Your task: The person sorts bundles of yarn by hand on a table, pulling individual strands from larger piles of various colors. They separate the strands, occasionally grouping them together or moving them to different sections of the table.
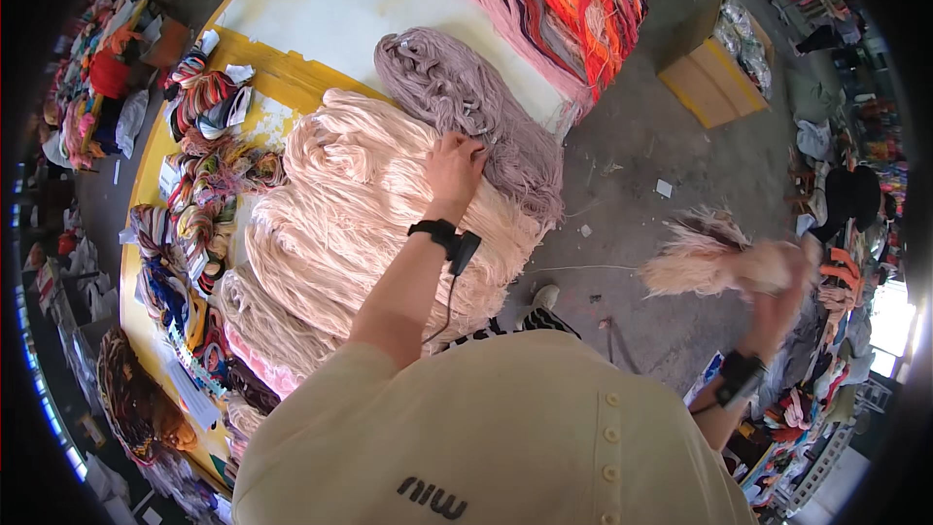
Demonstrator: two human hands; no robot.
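My left hand (pixel 455 173) is at the border of the peach yarn (pixel 360 175) and the greyish-mauve yarn (pixel 437 73). Its fingers are curled, with the tips pinched at the edge of the mauve strands. Both yarns lie as long, thick hanks on the table, their cut ends hanging over its right side. Out to the right, over the floor, my right hand (pixel 795 267) grips a yarn bundle (pixel 695 267). That bundle is cream with some darker strands, its loose ends fanned to the left. Motion blurs this hand and the bundle.
Red, orange and pink yarn (pixel 583 19) covers the table's far end. Small multicoloured skeins (pixel 199 204) line the left edge of the white and yellow table (pixel 301 10). A cardboard box (pixel 714 78) with plastic-wrapped contents stands on the concrete floor (pixel 622 165).
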